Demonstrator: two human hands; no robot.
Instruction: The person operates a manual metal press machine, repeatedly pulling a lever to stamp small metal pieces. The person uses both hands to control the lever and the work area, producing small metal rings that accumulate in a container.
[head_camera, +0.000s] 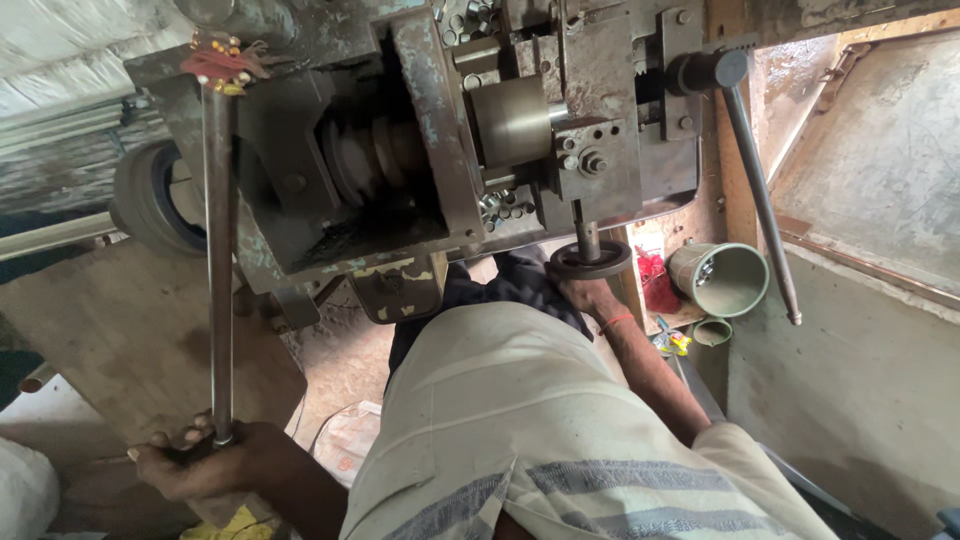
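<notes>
The left hand (205, 465) is closed in a full fist around the lower end of a long steel lever rod (218, 270); the fingers wrap the bar completely, and a short stub of the rod shows just below the fist. From this grip the rod runs straight up and away to the top corner of a heavy, worn machine (430, 140), where a red and yellow thread tassel (218, 62) is tied at its joint. The right hand (588, 292) reaches forward past the person's light striped shirt (520, 430) and rests against the underside of a small dark handwheel (590, 262); the fingers are hidden behind the wheel, so how tightly they close on it cannot be told. A red string band (617, 322) sits on that wrist. Directly above this hand a short shaft (587, 238) joins the wheel to the machine body. To the outside of the right hand stands a green plastic cup (722, 278), with a second slim lever (762, 200) slanting above it.
</notes>
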